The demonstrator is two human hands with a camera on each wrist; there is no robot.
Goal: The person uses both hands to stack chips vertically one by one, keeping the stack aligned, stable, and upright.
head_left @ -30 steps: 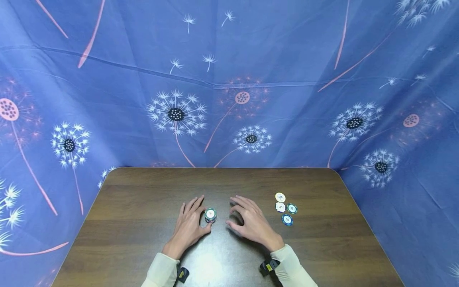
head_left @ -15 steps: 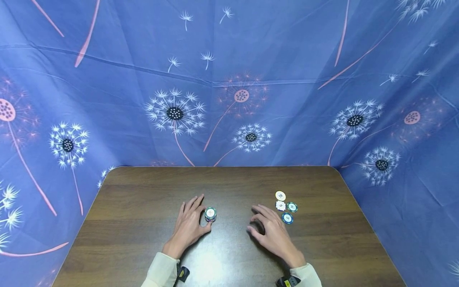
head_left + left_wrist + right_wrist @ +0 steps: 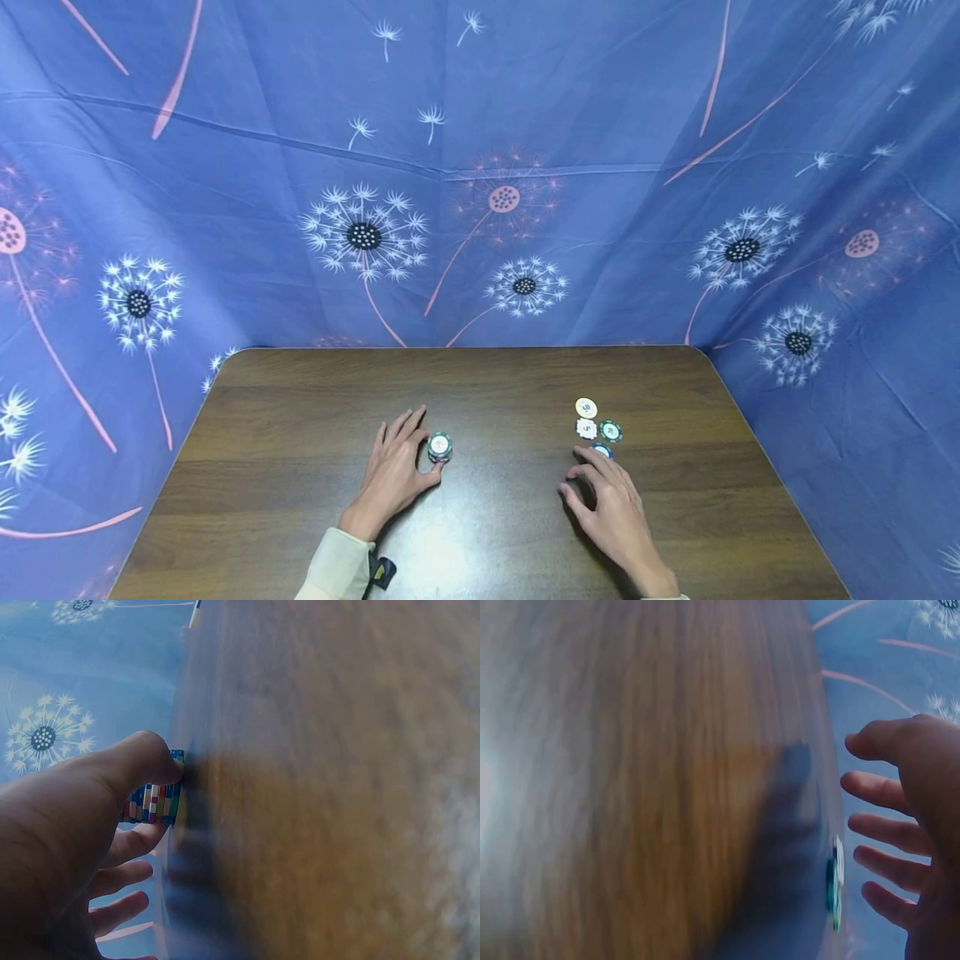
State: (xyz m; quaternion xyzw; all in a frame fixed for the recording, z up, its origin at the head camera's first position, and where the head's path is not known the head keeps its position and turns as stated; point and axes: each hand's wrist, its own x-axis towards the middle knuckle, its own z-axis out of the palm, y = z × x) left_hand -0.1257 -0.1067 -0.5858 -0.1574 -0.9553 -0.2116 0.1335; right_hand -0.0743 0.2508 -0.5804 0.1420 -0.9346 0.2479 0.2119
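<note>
My left hand (image 3: pixel 395 477) holds a stack of poker chips (image 3: pixel 440 445) on the table between thumb and index finger, the other fingers stretched out. A green-rimmed chip lies on top; striped edges in several colours show on the stack (image 3: pixel 154 802) in the left wrist view. Over to the right, my right hand (image 3: pixel 617 515) hovers with loosely bent fingers and nothing between them. Its fingertips overlap a blue chip (image 3: pixel 602 449), partly hiding it. Beyond that lie a green chip (image 3: pixel 611 431), a white chip (image 3: pixel 587 429) and a pale yellow chip (image 3: pixel 587 407).
The brown wooden table (image 3: pixel 510 383) has rounded far corners. Blue cloth (image 3: pixel 630 275) with a dandelion print hangs behind it and along both sides. Bright glare lies on the table's near part, between the hands.
My right hand has moved right, away from the stack and over to the loose chips, now partly covering the blue one. The left hand has stayed at the stack.
</note>
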